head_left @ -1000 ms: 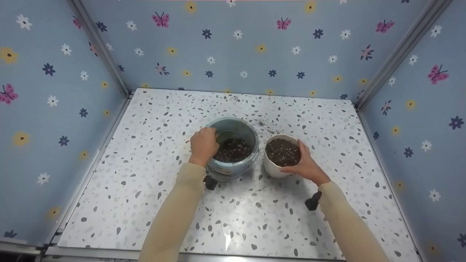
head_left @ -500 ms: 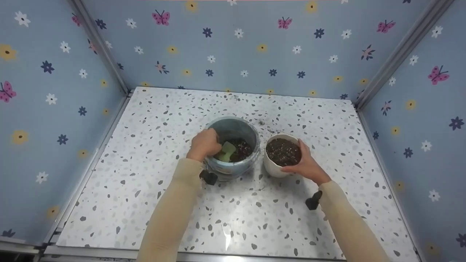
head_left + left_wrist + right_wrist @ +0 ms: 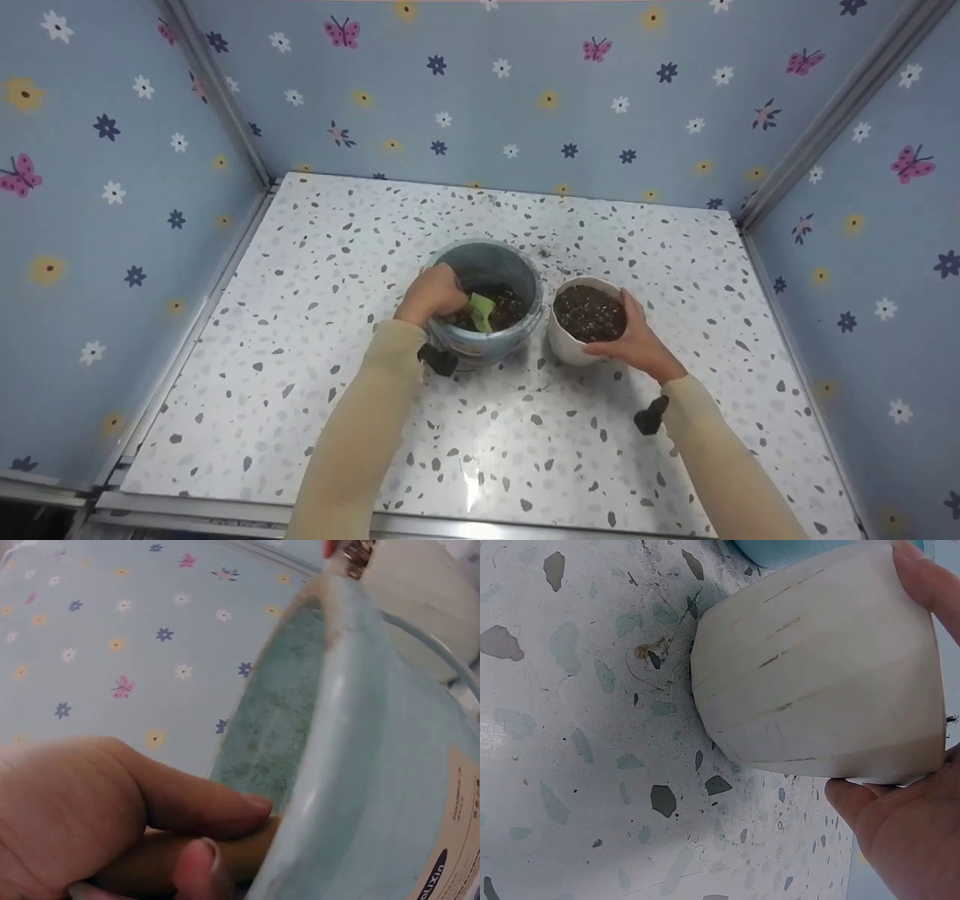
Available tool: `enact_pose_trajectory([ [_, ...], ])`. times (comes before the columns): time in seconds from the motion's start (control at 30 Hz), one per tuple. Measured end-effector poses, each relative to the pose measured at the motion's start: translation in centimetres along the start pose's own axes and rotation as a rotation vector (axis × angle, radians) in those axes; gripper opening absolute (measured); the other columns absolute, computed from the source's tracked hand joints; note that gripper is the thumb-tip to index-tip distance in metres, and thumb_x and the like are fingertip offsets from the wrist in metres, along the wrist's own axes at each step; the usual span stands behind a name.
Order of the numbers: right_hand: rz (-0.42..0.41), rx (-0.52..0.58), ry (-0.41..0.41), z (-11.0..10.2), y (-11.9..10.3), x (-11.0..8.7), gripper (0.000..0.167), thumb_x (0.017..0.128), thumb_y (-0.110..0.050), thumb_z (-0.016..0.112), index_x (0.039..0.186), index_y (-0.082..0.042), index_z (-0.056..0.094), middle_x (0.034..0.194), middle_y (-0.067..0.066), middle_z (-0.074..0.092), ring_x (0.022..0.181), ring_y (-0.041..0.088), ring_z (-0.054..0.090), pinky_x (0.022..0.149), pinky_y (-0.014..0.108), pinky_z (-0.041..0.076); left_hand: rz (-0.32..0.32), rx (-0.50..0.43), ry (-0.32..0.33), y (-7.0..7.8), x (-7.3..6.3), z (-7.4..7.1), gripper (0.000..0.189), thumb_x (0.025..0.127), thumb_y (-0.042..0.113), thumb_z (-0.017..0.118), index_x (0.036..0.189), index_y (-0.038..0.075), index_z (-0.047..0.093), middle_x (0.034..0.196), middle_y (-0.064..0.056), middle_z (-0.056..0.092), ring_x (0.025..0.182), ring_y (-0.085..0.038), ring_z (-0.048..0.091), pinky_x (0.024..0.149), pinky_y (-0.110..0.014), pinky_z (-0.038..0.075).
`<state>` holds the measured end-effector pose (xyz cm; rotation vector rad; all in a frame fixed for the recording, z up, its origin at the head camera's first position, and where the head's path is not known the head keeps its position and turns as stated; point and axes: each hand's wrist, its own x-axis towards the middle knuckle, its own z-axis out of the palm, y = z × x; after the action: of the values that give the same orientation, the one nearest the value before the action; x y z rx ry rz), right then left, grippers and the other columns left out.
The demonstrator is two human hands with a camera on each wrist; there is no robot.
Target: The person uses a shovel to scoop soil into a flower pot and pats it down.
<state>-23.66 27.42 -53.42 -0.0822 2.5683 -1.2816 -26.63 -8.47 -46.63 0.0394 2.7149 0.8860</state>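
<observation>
My left hand (image 3: 433,291) reaches over the left rim of a glazed blue pot (image 3: 484,346). It grips the brown handle of a small hand trowel (image 3: 154,870), fingers and thumb wrapped round it in the left wrist view. The green blade (image 3: 481,311) shows inside the pot, down against dark soil (image 3: 508,306); part of it is hidden by the pot and hand. On the right stands a white pot (image 3: 568,341), filled nearly to the brim with dark, speckled soil (image 3: 589,313). My right hand (image 3: 637,341) holds this pot, thumb at the near side and fingers round the far right.
Both pots stand close together on a white speckled tabletop (image 3: 300,300). Soil crumbs (image 3: 545,253) lie behind them, and a bit of root-like debris (image 3: 649,652) lies near the white pot's base. Blue patterned panels (image 3: 487,97) enclose the back and sides.
My left hand has moved slightly right and further into the blue pot. The trowel's green blade, hardly visible at first, has swung into view over the soil. My right hand keeps its hold.
</observation>
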Motion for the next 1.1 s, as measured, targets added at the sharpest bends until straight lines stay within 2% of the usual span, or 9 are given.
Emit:
enact_pose_trajectory([
  [0.1,0.005,0.009,0.001,0.9,-0.3,-0.1,0.138,0.066,-0.045,0.090,0.158,-0.012,-0.008,0.163,0.018,0.000,0.147,0.042,0.010,0.113,0.062,0.010,-0.011,-0.069,-0.040,-1.1,-0.6,-0.5,0.018,0.083,0.009,0.067,0.067,0.010,0.059,0.066,-0.007,0.066,0.059,-0.019,0.066,0.060,-0.032,0.052],
  [0.27,0.009,-0.006,-0.018,0.3,-0.4,0.0,0.140,0.066,-0.050,0.089,0.158,-0.014,-0.010,0.163,0.017,-0.002,0.147,0.040,0.009,0.114,0.061,0.011,-0.019,-0.120,-0.060,-0.9,-0.5,-0.7,0.011,0.083,0.014,0.075,0.079,0.005,0.071,0.070,-0.007,0.069,0.059,-0.017,0.065,0.062,-0.031,0.053],
  [0.47,0.018,-0.020,0.003,0.4,-0.5,-0.2,0.138,0.067,-0.049,0.089,0.158,-0.013,-0.008,0.163,0.016,-0.002,0.148,0.038,0.009,0.115,0.059,0.011,0.042,-0.233,-0.089,-1.4,-0.7,-0.5,0.014,0.085,0.018,0.077,0.087,0.004,0.078,0.077,-0.006,0.072,0.059,-0.014,0.064,0.062,-0.030,0.054],
  [0.67,0.010,-0.014,0.006,0.5,-0.5,-0.3,0.140,0.065,-0.050,0.090,0.158,-0.013,-0.009,0.163,0.017,-0.002,0.147,0.039,0.010,0.115,0.059,0.011,0.008,-0.353,-0.072,-1.7,-1.0,-0.5,0.011,0.084,0.017,0.079,0.085,0.006,0.078,0.077,-0.006,0.071,0.063,-0.015,0.063,0.061,-0.030,0.053],
  [0.83,0.010,-0.003,0.005,0.6,-0.4,-0.2,0.141,0.065,-0.050,0.090,0.158,-0.014,-0.009,0.163,0.017,-0.002,0.147,0.040,0.010,0.114,0.060,0.010,0.003,-0.386,-0.064,-2.0,-1.2,-0.6,0.011,0.084,0.018,0.078,0.085,0.007,0.078,0.079,-0.005,0.071,0.064,-0.015,0.060,0.058,-0.028,0.049],
  [0.97,0.006,0.006,0.003,0.5,-0.3,-0.1,0.141,0.065,-0.049,0.090,0.158,-0.012,-0.008,0.163,0.018,-0.002,0.147,0.040,0.010,0.114,0.060,0.010,-0.005,-0.414,-0.055,-2.1,-1.5,-0.7,0.013,0.083,0.020,0.079,0.086,0.007,0.078,0.077,-0.004,0.069,0.058,-0.012,0.055,0.056,-0.027,0.047],
  [1.1,0.006,0.014,0.010,0.6,-0.3,0.0,0.140,0.065,-0.048,0.090,0.158,-0.011,-0.008,0.163,0.018,-0.002,0.147,0.039,0.010,0.114,0.060,0.010,-0.010,-0.448,-0.047,-2.4,-1.7,-0.9,0.016,0.084,0.022,0.079,0.091,0.007,0.078,0.082,-0.009,0.070,0.055,-0.012,0.051,0.056,-0.029,0.047],
])
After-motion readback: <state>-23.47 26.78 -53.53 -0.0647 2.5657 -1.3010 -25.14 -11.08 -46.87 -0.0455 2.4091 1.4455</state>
